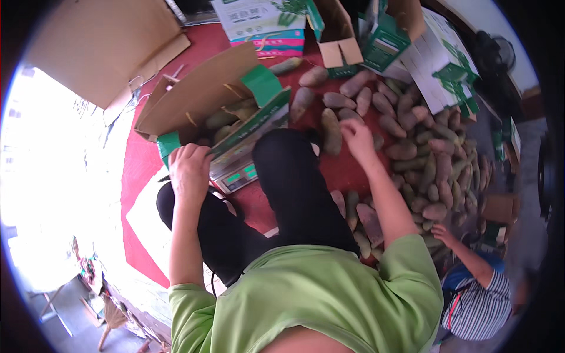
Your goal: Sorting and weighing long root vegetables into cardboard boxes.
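My left hand (189, 167) is closed over the near left rim of an open cardboard carton (250, 138), green outside and brown inside. Several long greenish vegetables (223, 126) lie in the carton, which rests on a scale (234, 176) with lit green displays. Over the red floor covering, my right hand (356, 138) has its fingers loosely bent and apart, with nothing visible in them. Just left of it lies a long, brownish-green vegetable (331, 132); I cannot tell whether they touch. More thick, oblong vegetables, pinkish-brown and green, lie around that hand.
A large heap of these vegetables (435, 167) spreads on the right. Another person's hand (442, 235) reaches to its near edge. Printed cartons (385, 44) stand at the back, and a big brown cardboard sheet (106, 47) at the far left. My knees flank the scale.
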Available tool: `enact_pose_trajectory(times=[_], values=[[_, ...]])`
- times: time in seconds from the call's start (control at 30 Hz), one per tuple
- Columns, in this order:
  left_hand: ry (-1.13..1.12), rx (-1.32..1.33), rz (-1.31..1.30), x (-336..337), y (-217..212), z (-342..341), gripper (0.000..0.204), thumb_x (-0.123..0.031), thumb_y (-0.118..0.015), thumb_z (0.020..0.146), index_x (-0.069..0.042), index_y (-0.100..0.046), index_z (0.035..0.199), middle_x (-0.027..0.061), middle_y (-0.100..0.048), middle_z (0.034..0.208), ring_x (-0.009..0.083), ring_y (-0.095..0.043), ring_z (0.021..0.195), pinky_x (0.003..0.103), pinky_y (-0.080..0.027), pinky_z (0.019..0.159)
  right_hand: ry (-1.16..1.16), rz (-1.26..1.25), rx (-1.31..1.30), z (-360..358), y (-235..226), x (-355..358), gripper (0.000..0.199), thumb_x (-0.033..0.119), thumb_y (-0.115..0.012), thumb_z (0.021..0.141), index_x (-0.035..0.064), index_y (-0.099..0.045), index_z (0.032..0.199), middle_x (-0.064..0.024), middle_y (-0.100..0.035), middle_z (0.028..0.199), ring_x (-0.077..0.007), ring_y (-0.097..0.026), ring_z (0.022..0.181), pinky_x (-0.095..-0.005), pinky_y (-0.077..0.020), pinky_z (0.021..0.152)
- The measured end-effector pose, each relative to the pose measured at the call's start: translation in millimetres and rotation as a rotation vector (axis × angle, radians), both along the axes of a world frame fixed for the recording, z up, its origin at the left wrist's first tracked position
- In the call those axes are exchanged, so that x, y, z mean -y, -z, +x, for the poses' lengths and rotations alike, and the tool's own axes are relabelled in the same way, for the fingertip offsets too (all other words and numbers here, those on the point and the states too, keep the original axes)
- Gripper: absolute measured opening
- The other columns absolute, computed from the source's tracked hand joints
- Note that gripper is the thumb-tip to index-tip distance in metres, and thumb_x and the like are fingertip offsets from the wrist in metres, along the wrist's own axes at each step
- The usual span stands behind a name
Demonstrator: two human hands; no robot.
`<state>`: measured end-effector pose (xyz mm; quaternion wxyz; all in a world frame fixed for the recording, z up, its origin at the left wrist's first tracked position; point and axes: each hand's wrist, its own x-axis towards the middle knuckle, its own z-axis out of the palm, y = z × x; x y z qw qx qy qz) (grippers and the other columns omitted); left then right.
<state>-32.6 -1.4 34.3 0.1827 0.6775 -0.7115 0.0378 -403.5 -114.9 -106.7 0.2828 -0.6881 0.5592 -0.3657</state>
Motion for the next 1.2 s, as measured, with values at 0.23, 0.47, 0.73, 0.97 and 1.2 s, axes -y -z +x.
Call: enact_pose_trajectory(times=[0.23,0.47,0.73,0.97,1.2], values=[[-0.015,-0.014,0.093,3.7,-2.4,10.0,0.010,-0.015,-0.065,0.075,-0.008,-0.065,0.083,0.0083,-0.055,0.080,0.0292,-0.057,0.084,0.041,-0.045,0.078,-0.309,-0.427,-0.135,136.7,-128.2,122.7,0.029,0.012,-0.067,0.077,0.0074,-0.063,0.105,-0.0116,-0.061,0.103,-0.0289,-0.058,0.097,-0.0380,-0.0466,0.084],[0.078,0.031,0.109,1.9,-3.6,22.0,0.010,-0.014,-0.060,0.069,-0.014,-0.059,0.079,0.0028,-0.053,0.083,0.0216,-0.056,0.087,0.036,-0.042,0.075,-0.655,-0.419,-0.411,231.9,-125.7,188.8,0.035,0.018,-0.067,0.074,0.0069,-0.063,0.107,-0.0146,-0.063,0.097,-0.0340,-0.058,0.094,-0.0401,-0.0460,0.083],[-0.015,-0.024,-0.128,-24.4,2.8,50.0,0.005,-0.016,-0.057,0.070,-0.015,-0.059,0.074,-0.0001,-0.051,0.077,0.0167,-0.056,0.083,0.032,-0.041,0.073,-0.642,-0.288,-0.622,276.5,-171.0,153.9,0.018,0.022,-0.060,0.079,0.0059,-0.063,0.087,-0.0170,-0.062,0.085,-0.0378,-0.059,0.082,-0.0420,-0.0456,0.068],[-0.313,-0.227,-0.216,-101.2,-5.1,117.9,0.007,-0.008,-0.061,0.068,-0.012,-0.060,0.074,0.0052,-0.053,0.077,0.0257,-0.058,0.081,0.039,-0.047,0.075,-0.814,-0.683,-0.521,372.3,-221.6,94.2,0.018,0.020,-0.055,0.079,0.0094,-0.065,0.090,-0.0145,-0.063,0.086,-0.0355,-0.060,0.084,-0.0446,-0.0461,0.070],[-0.533,-0.174,-0.303,-231.9,-4.8,150.2,0.008,-0.004,-0.066,0.075,-0.006,-0.065,0.082,0.0095,-0.061,0.082,0.0289,-0.057,0.086,0.040,-0.042,0.080,-0.849,-0.674,-0.539,470.1,-226.2,-26.0,0.017,0.019,-0.060,0.068,0.0077,-0.069,0.078,-0.0185,-0.067,0.081,-0.0332,-0.066,0.078,-0.0516,-0.0499,0.069]])
